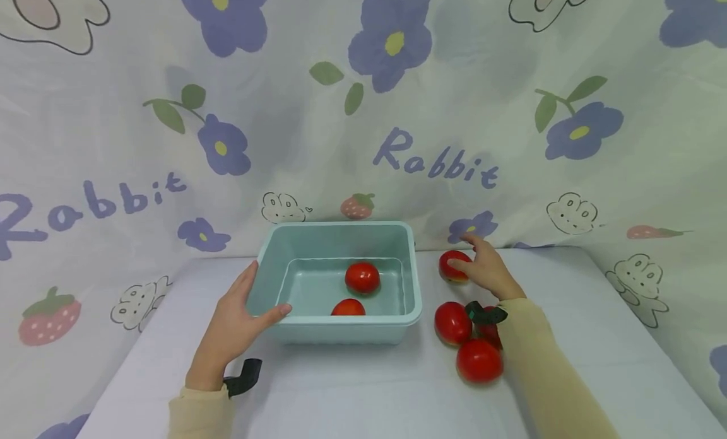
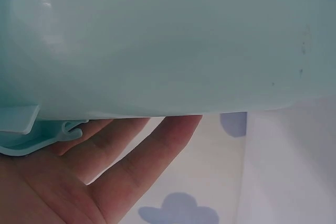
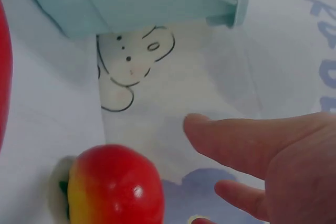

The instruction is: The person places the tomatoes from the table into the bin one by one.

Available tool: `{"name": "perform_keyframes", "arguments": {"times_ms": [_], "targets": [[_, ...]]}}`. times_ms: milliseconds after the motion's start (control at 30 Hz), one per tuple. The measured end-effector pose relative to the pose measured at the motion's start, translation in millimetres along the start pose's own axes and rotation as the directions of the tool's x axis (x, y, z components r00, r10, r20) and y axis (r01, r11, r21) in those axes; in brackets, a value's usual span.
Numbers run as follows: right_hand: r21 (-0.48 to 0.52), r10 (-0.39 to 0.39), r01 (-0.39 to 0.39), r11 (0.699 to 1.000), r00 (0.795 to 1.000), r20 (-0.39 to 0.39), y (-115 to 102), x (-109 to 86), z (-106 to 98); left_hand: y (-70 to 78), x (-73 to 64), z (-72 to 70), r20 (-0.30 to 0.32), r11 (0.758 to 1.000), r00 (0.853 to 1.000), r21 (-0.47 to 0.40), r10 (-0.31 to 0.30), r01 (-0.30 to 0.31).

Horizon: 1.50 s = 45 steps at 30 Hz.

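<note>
A left hand (image 1: 230, 322) rests straight-fingered against a smooth, pale-teal bin (image 1: 341, 320), thumb over its rim; inside sit two glossy red fruits (image 1: 362, 277). To the right, three more red fruits (image 1: 479, 361) cluster on the white-covered table (image 1: 363, 395). Beyond them, a rounded, yellow-patched fruit (image 1: 447, 262) lies just beside an extended right hand (image 1: 490, 270), fingers parted and free.

I see a pale teal bin (image 1: 335, 335) upright on the bench (image 1: 341, 395), 2 glossy red fruits (image 1: 362, 277) inside, 1 red-and-yellow fruit (image 1: 447, 261) near its right side, 3 clustered red fruits (image 1: 479, 361) closer to me, 1 partly hidden.
</note>
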State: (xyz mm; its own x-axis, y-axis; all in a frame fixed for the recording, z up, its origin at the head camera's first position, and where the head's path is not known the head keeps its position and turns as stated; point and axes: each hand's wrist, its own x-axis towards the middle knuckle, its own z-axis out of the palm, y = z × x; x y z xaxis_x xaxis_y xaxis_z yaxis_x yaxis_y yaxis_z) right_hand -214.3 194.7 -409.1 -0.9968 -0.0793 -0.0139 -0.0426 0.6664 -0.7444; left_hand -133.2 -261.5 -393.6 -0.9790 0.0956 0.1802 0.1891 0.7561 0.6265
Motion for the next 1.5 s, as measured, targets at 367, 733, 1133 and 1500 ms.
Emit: {"name": "perform_keyframes", "arguments": {"times_ms": [367, 733, 1133, 1500], "targets": [[0.01, 0.056, -0.057, 0.998, 0.994, 0.091, 15.9, 9.5, 5.4, 0.3, 0.0, -1.0, 0.005, 1.0, 1.0, -0.018, -0.006, 0.006], [0.054, 0.142, -0.153, 0.987, 0.977, 0.161, 27.9, 16.6, 9.5, 0.2, -0.6, -0.2, -0.004, 1.0, 1.0, -0.013, 0.01, -0.01], [0.072, 0.139, -0.149, 0.986, 0.982, 0.126, 25.4, 17.0, 8.0, -0.2, -0.4, -0.5, -0.013, 1.0, 1.0, -0.015, 0.012, -0.012], [0.121, 0.094, -0.095, 0.988, 0.996, 0.008, 2.5, 0.9, 3.6, -0.7, -1.4, -0.2, 0.001, 1.0, 1.0, -0.014, 0.003, -0.003]]}}
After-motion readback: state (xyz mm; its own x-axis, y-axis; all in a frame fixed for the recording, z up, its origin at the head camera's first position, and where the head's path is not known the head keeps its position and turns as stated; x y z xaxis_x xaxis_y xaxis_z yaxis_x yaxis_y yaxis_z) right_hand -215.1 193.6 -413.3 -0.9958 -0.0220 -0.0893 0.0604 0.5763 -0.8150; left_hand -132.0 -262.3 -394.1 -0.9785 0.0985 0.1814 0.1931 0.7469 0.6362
